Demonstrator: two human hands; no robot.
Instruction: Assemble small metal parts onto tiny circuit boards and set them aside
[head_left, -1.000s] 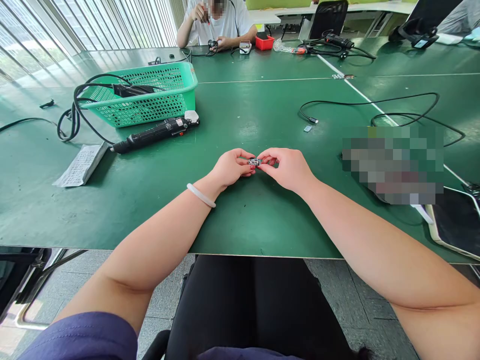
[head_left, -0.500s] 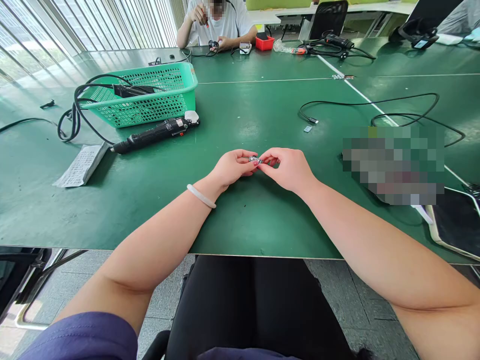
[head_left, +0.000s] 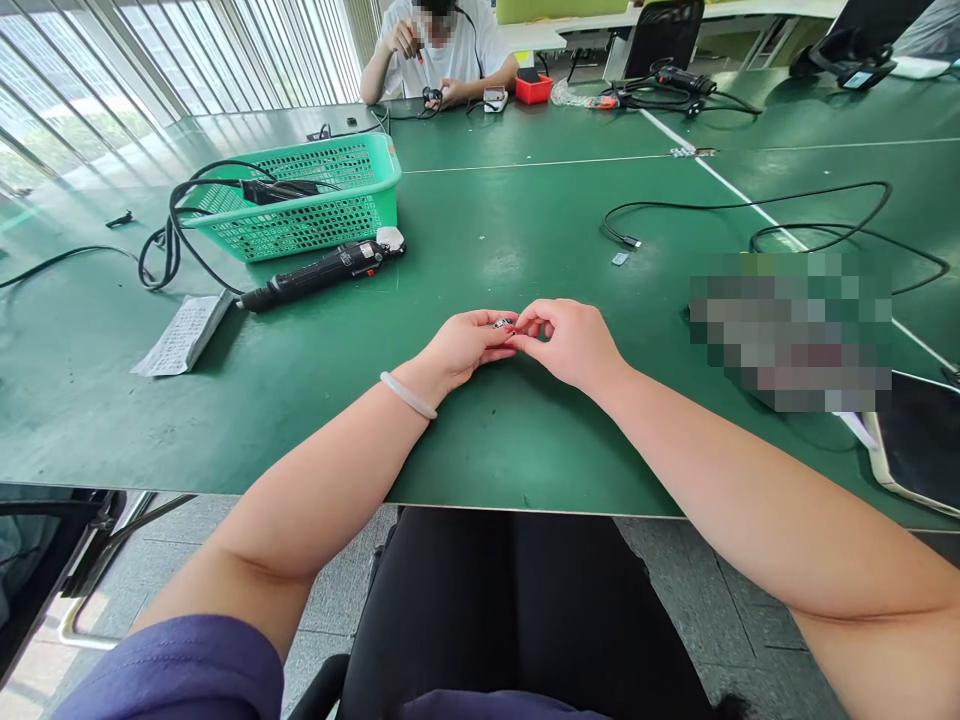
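A small silvery part with dark markings point(head_left: 502, 323), too small to name, sits in the fingers of my left hand point(head_left: 466, 347). They are closed on it, thumb on the near side. My right hand point(head_left: 574, 340) has its thumb and index finger pinched at the part's right end, touching the left fingertips. Fingers cover most of the part. Both hands are just over the green table point(head_left: 480, 440), not far from its near edge.
A green basket point(head_left: 300, 232) with a black cable stands at the left. Before it lie a black electric screwdriver point(head_left: 322, 272) and a paper pad point(head_left: 184, 335). At right are a cable point(head_left: 697, 207), a blurred-out object point(head_left: 787, 335) and a tablet-like device point(head_left: 926, 440). Another person point(head_left: 442, 55) sits opposite.
My view has shifted slightly. The part has turned a little in my fingers and less of it shows. Both hands stay together in nearly the same place.
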